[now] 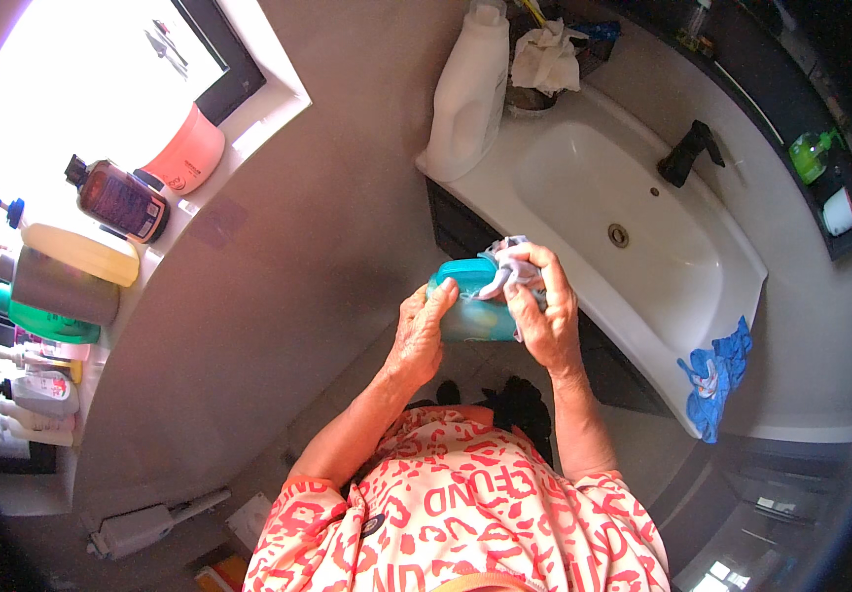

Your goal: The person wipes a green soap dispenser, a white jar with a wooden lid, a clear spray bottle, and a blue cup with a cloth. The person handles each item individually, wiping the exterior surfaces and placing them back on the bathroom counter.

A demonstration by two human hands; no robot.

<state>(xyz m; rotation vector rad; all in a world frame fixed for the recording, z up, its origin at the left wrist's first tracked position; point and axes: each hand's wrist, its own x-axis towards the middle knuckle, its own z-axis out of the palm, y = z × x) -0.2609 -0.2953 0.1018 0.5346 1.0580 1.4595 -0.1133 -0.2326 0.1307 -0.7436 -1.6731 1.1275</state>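
Note:
In front of my body, my left hand (418,333) grips the side of a see-through teal bottle (475,322) with a wide teal cap (465,269). The thumb of that hand lies near the cap's edge. On the bottle's other side, my right hand (550,324) is closed around a crumpled pale cloth (517,268), pressed against the cap and shoulder. Folds of the cloth hide part of the bottle's right side. The bottle is held in the air, between the wall and the front of a white sink (584,187).
A black faucet (684,156) rises behind the basin. A large white jug (472,94) stands at the sink's far left corner, and a blue cloth (720,377) hangs over its right end. At left, a window sill holds several bottles, including a dark brown bottle (120,200), and a pink tub (189,153).

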